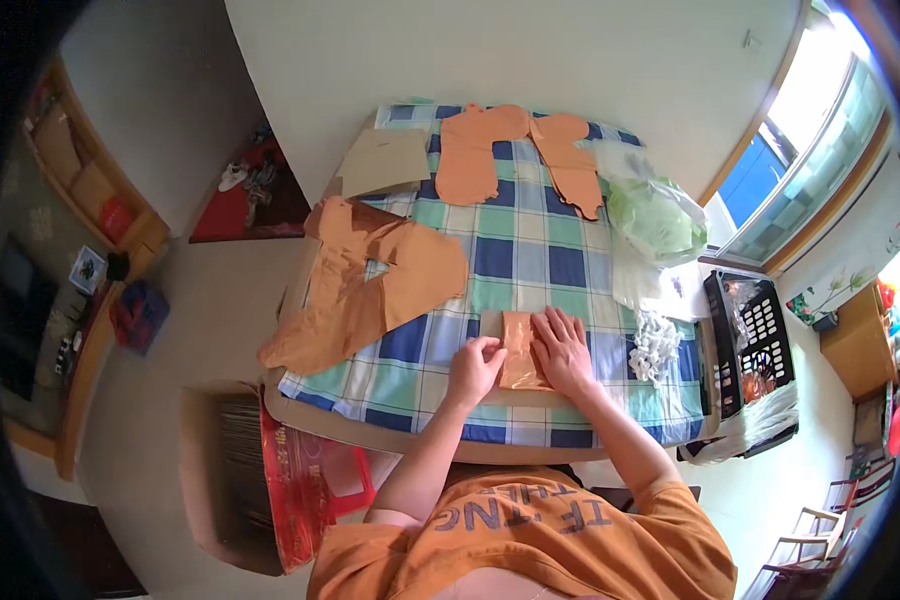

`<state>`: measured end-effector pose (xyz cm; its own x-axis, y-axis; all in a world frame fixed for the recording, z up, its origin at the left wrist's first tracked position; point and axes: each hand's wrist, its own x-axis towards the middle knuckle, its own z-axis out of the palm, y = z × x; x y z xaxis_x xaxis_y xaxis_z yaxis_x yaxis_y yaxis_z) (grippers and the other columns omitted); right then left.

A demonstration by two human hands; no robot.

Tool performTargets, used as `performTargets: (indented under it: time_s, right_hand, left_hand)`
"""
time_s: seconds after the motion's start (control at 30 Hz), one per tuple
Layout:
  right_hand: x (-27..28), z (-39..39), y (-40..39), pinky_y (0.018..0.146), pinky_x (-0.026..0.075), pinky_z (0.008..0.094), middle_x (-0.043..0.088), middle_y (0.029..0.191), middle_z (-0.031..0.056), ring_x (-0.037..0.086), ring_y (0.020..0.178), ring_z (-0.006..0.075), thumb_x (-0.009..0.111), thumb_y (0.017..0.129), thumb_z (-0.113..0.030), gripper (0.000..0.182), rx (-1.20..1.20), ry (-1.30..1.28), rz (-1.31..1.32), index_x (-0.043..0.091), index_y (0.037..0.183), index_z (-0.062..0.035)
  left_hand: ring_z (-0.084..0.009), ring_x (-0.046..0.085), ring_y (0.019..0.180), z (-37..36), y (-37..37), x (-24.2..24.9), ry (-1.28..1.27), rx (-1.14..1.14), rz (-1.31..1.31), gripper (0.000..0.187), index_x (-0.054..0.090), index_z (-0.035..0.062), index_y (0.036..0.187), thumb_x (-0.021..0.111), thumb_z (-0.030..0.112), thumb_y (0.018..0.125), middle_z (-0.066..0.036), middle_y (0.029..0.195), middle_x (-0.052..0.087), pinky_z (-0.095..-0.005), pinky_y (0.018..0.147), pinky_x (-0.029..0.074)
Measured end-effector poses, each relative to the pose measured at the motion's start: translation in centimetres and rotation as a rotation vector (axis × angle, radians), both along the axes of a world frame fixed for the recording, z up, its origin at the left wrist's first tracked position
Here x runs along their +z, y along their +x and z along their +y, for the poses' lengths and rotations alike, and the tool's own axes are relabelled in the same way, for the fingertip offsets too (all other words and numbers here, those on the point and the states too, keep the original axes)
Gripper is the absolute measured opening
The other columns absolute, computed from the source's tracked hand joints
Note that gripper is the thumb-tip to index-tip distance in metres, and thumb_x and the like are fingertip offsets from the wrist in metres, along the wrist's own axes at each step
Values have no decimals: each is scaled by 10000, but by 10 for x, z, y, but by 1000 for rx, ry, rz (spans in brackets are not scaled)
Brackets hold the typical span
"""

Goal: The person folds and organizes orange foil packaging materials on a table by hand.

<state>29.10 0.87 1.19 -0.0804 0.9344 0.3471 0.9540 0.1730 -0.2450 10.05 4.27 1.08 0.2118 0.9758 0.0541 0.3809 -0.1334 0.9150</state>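
A small folded packet of shiny orange-brown material (520, 362) lies near the front edge of a table with a checked cloth (510, 262). My right hand (564, 352) rests flat on the packet's right side, fingers stretched out. At the packet's left edge is my left hand (478, 368), its thumb and fingertips pinched together on that edge. A paler flat piece shows under the packet. To the left, a large crumpled orange-brown sheet (400, 285) is spread out. Flat orange-brown pieces (468, 160) lie at the back.
A beige sheet (388, 160) lies at the back left. On the right are a greenish plastic bag (658, 215), a heap of white strips (654, 345) and a black crate (755, 340). A cardboard box (205, 470) and a red bag (295, 490) stand at the lower left.
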Motion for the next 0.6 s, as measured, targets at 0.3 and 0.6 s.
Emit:
performTargets:
  time_s: [0.3, 0.6]
  right_hand:
    - [-5, 0, 2, 1098, 241, 542, 429, 1408, 178, 355, 1343, 345, 488, 942, -318, 462, -5, -22, 13, 458, 1364, -132]
    - [-6, 0, 2, 1103, 234, 543, 422, 1417, 182, 356, 1344, 345, 466, 956, -352, 468, 4, -9, 4, 456, 1377, -148]
  left_hand:
    - [-282, 664, 684, 1, 2, 3, -44, -35, 82, 228, 682, 16, 864, 687, 242, 839, -146, 759, 683, -344, 641, 510]
    - [-339, 654, 716, 1, 14, -1, 31, 2, 129, 226, 661, 17, 880, 654, 243, 866, -179, 773, 666, -401, 643, 506]
